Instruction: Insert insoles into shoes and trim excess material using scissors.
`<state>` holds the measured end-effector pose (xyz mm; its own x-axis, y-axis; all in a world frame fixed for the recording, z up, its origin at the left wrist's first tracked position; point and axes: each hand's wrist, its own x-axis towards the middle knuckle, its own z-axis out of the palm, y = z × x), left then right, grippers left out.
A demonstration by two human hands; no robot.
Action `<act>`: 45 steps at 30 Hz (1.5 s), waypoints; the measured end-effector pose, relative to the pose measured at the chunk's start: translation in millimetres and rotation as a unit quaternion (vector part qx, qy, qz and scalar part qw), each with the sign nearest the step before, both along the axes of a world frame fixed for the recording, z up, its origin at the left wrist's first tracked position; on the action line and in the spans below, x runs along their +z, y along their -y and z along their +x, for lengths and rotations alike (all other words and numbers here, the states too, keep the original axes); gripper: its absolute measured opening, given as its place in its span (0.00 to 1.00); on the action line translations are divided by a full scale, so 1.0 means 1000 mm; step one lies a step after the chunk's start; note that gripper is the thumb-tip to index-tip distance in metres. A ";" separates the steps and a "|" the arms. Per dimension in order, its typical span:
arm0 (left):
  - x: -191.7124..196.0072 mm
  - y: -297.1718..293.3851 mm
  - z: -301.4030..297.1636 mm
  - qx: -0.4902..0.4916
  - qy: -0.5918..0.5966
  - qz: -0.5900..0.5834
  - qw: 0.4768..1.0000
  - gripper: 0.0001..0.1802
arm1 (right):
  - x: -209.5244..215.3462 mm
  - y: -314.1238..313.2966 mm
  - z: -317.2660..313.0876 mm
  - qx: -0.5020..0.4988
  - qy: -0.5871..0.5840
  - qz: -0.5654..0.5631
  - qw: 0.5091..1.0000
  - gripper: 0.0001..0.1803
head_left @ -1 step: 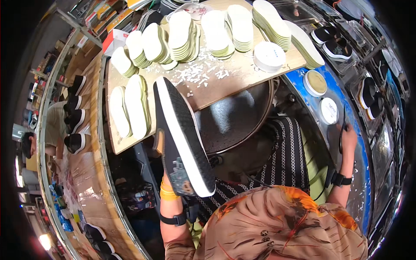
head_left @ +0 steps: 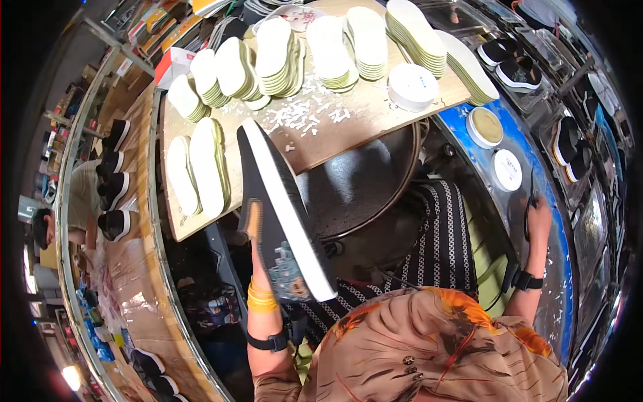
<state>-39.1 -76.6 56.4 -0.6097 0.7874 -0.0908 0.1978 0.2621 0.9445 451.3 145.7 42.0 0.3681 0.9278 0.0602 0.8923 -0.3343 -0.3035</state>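
Aslant, patterned black shoe (head_left: pixel 272 224), white-edged, left hand (head_left: pixel 256 253) half-hidden, hold unclear, right hand (head_left: pixel 539 221) gripping dark tool (head_left: pixel 533 199)

This looks like a shoemaking workshop: stacks of pale insoles (head_left: pixel 327 47) line the far edge of a wooden board (head_left: pixel 365 126), white scraps (head_left: pixel 301 115) litter its middle, and a black shoe (head_left: pixel 274 226) is held up by its near edge. More shoes (head_left: pixel 115 226) stand along the outer edge of the left-hand bench (head_left: pixel 137 268).
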 end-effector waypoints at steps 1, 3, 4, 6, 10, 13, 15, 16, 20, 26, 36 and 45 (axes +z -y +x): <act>0.000 -0.009 0.002 0.008 -0.021 -0.003 1.000 0.12 | -0.006 0.008 0.012 0.015 -0.005 0.006 1.000 0.22; -0.001 -0.032 0.009 -0.031 -0.220 -0.059 0.973 0.11 | -0.014 0.018 0.025 -0.013 0.050 -0.078 0.996 0.23; -0.002 -0.041 0.013 -0.044 -0.313 -0.068 0.946 0.10 | -0.015 0.020 0.027 -0.018 0.049 -0.072 0.996 0.23; 0.001 -0.054 0.017 -0.078 -0.338 -0.159 0.924 0.13 | -0.011 0.015 0.021 0.000 0.100 -0.134 0.986 0.25; 0.010 -0.057 0.017 -0.088 -0.331 -0.213 0.915 0.18 | 0.024 -0.007 -0.008 0.020 0.175 -0.216 0.960 0.25; 0.010 -0.056 0.015 -0.087 -0.286 -0.280 0.912 0.22 | 0.051 -0.015 -0.055 0.138 0.119 -0.099 0.978 0.24; 0.007 -0.058 0.010 -0.080 -0.275 -0.292 0.912 0.20 | 0.064 -0.020 -0.101 0.252 0.038 -0.080 0.964 0.24; 0.005 -0.058 0.007 -0.098 -0.287 -0.241 0.922 0.18 | 0.069 -0.021 -0.125 0.318 -0.010 -0.066 0.946 0.25; 0.010 -0.038 -0.020 -0.116 -0.123 -0.096 0.981 0.14 | 0.081 -0.030 -0.209 0.575 -0.115 -0.119 0.801 0.23; 0.028 0.024 -0.032 -0.111 0.248 0.132 0.953 0.13 | 0.075 -0.087 -0.313 0.568 -0.128 0.010 0.813 0.28; 0.026 0.048 -0.031 -0.021 0.253 0.152 0.955 0.14 | 0.053 -0.191 -0.382 0.614 0.089 -0.004 0.784 0.26; 0.032 -0.043 0.008 -0.110 -0.242 -0.156 0.951 0.15 | 0.056 -0.202 -0.387 0.653 0.048 0.128 0.745 0.20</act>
